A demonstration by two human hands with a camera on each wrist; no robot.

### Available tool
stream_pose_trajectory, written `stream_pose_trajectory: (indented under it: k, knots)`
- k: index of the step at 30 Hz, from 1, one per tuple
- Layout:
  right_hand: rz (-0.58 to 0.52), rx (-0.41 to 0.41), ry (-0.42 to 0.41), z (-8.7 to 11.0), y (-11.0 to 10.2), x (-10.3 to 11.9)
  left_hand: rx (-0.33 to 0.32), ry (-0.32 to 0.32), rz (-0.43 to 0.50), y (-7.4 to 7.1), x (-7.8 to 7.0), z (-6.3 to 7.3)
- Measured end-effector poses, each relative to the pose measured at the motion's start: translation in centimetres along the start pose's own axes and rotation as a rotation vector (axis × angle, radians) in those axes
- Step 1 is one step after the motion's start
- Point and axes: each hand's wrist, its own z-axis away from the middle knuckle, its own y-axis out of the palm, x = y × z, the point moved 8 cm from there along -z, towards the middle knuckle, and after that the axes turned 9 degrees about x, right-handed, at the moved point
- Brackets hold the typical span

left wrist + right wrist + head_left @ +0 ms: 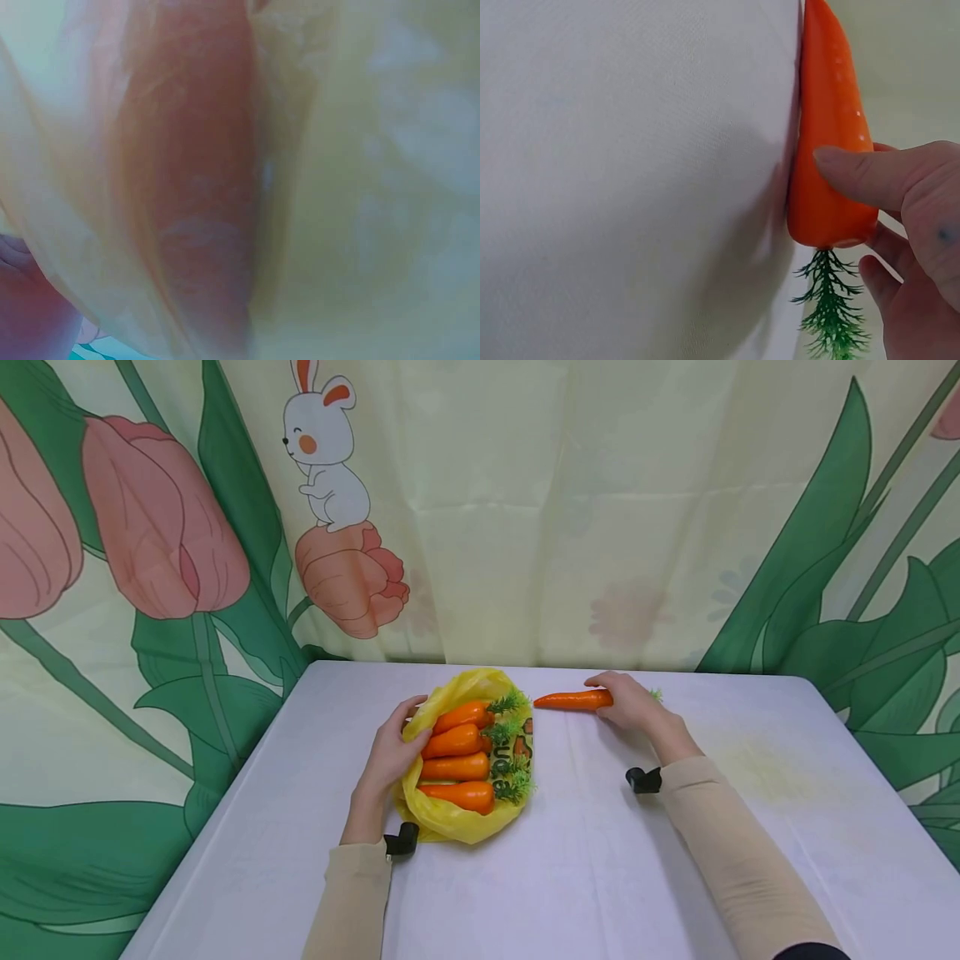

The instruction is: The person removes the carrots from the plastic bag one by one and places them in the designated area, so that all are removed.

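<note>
A yellow plastic bag [474, 832] lies with its mouth spread on the white table, with several orange carrots [456, 767] with green tops side by side in it. My left hand [392, 750] holds the bag's left rim, thumb over the edge. The bag's film [367, 187] fills most of the left wrist view and hides most of that hand. To the right of the bag, my right hand [636, 703] grips a single carrot [572, 700] by its thick end, tip pointing at the bag. In the right wrist view, the thumb presses on this carrot [827, 112] and its feathery green top [829, 307] hangs free.
Dark printing [522, 747] shows on the bag's right part. Behind the white table [570, 877] hangs a curtain [525, 527] printed with tulips and a rabbit. A black wrist camera [402, 841] is on the left wrist, another [643, 780] on the right.
</note>
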Motion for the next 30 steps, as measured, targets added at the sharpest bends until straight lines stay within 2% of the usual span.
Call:
stream_pose_trajectory:
  k: [7,17,25,30]
  knots:
    - [-0.007,0.029,-0.002,0.46,0.03,0.17,0.006,-0.004,0.001,0.0,0.07,0.07]
    - [0.006,-0.022,-0.028,0.17,-0.01,-0.08,0.006,-0.005,0.001,0.01,-0.02,0.05]
    - [-0.003,0.001,0.018,0.12,0.14,-0.13,0.001,-0.006,-0.002,-0.05,-0.05,-0.01]
    - [-0.013,0.007,0.016,0.51,0.09,-0.04,0.004,-0.001,-0.001,0.06,-0.06,-0.06]
